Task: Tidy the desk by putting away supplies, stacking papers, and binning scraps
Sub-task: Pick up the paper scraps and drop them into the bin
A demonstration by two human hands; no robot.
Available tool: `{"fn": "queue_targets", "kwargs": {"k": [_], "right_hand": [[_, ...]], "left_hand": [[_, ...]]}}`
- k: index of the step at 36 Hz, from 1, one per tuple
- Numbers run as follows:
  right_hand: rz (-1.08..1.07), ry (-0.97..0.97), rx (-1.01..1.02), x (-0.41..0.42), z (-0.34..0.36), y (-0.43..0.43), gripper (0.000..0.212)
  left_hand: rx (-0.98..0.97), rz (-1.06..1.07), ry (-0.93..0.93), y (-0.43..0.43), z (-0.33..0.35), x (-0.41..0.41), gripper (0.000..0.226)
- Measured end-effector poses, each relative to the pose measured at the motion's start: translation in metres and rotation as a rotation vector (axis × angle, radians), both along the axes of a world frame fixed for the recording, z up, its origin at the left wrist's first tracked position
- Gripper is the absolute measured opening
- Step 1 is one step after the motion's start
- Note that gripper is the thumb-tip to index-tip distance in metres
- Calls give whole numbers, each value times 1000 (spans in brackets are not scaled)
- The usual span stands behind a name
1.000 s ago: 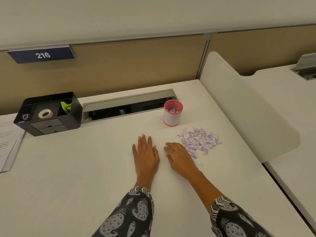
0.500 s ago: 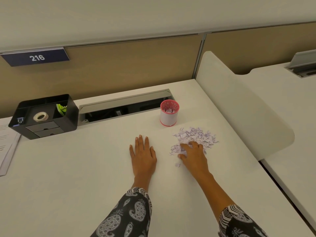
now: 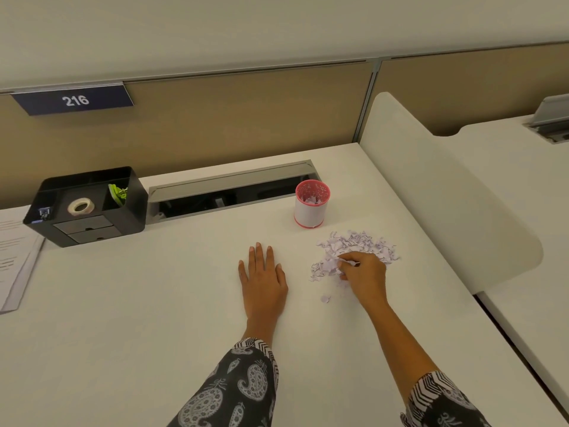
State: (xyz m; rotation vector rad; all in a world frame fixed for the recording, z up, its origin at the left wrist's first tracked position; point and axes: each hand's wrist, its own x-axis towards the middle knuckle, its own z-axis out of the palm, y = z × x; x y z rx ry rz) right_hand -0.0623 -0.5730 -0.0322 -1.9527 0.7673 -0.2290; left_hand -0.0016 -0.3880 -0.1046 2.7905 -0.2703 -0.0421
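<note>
Likely featherlight, scraps (image 3: 365, 244) at two o'clock: right hand (image 3: 365, 275) pinches some, left hand (image 3: 263, 279) lies spread flat; best scooped from the edges.

Off-white counter (image 3: 123, 303), dark and bright accents
Lilac paper scraps (image 3: 360, 245) at centre right; a white cup (image 3: 311, 212) with pink rim and base; a black organiser (image 3: 129, 198) holding a lime-green clip (image 3: 116, 192); black sleeves (image 3: 240, 389) with white paisley and chevron cuffs; a navy number plate (image 3: 74, 100) with white digits, upper left.
</note>
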Motion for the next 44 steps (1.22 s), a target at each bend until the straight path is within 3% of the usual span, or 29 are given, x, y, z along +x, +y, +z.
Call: {"fn": "queue_targets", "kwargs": {"k": [5, 9, 15, 24, 30, 35, 44], "right_hand": [[-60, -97, 152, 13, 21, -2, 11], [-42, -151, 142, 37, 41, -2, 18], [-19, -174, 34, 88, 69, -4, 21], [69, 40, -316, 146, 71, -5, 31], [131, 93, -368, 156, 76, -2, 34], [149, 62, -356, 155, 78, 0, 38], [77, -130, -167, 142, 75, -7, 25]], "left_hand": [[-11, -1, -9, 0, 1, 0, 71], [-2, -6, -3, 1, 1, 0, 72], [-13, -2, -13, 1, 0, 1, 70], [-26, 14, -25, 0, -5, 3, 61], [-29, 7, -27, 0, -6, 4, 62], [-39, 11, -30, 0, -6, 3, 62], [-29, 12, -27, 2, -6, 3, 62]]}}
